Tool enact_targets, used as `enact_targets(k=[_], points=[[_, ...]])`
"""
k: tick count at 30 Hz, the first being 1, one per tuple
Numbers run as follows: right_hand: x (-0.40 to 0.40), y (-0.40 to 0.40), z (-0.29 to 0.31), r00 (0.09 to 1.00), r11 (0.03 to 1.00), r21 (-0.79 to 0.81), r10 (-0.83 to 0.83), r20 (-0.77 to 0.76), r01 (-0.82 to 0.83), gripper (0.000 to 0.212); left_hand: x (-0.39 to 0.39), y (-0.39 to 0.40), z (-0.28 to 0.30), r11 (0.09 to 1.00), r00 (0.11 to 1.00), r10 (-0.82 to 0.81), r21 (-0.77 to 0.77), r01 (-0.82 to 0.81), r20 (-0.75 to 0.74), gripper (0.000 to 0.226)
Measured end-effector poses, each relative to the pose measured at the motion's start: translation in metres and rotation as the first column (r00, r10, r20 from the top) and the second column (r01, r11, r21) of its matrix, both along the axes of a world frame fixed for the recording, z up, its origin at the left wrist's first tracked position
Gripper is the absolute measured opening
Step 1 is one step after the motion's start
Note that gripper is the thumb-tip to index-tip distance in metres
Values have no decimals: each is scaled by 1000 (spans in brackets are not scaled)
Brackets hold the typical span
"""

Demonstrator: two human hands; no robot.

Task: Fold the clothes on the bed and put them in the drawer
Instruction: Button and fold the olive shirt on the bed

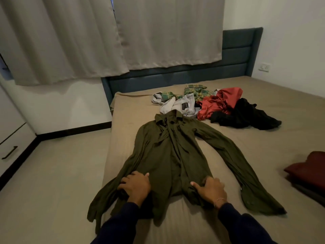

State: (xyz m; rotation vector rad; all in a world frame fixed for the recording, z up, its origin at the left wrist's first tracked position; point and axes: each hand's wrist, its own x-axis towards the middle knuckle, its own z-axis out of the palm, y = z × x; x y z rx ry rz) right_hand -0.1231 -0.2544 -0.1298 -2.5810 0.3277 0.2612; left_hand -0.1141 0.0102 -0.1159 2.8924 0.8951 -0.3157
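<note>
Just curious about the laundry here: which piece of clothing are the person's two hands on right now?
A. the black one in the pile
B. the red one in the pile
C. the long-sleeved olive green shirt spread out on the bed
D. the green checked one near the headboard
C: both the left hand and the right hand grip the bottom hem of the olive green shirt, which lies spread out on the bed; the pile lies untouched beyond the collar.

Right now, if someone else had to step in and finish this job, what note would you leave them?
Left hand: grips the olive shirt at its hem.
Right hand: fingers curled on the hem's other side.
Shirt lies spread on the bed, sleeves out, not yet folded.
Done: dark red folded stack at the bed's right edge.
Left: the shirt, then the pile near the headboard; drawer afterwards.
</note>
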Motion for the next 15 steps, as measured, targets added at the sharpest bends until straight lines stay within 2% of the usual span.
enact_targets(k=[2,4,6,8,10,12,15], points=[[1,1,3,1000,999,-37,-12,0,12,69,-5,11,1,1000,1000,1,10,-1,11,59],[1,3,4,1000,1000,27,7,-31,-6,76,-13,24,0,997,998,-7,-82,12,62,43],[2,2,3,997,996,81,27,-70,-21,69,-20,35,0,975,990,21,-222,10,141,35],[1,-1,3,997,969,245,-4,-77,23,65,-23,40,4,936,981,73,-353,-5,181,35],[0,-4,8,991,852,507,-111,-74,133,67,-23,44,11,921,969,101,-390,-5,225,29],[-2,-9,22,982,721,672,-182,-52,169,58,-23,45,20,932,954,86,-363,25,288,24],[-6,-23,58,975,666,732,-220,10,143,40,-26,44,40,993,923,-45,-83,83,382,27]])
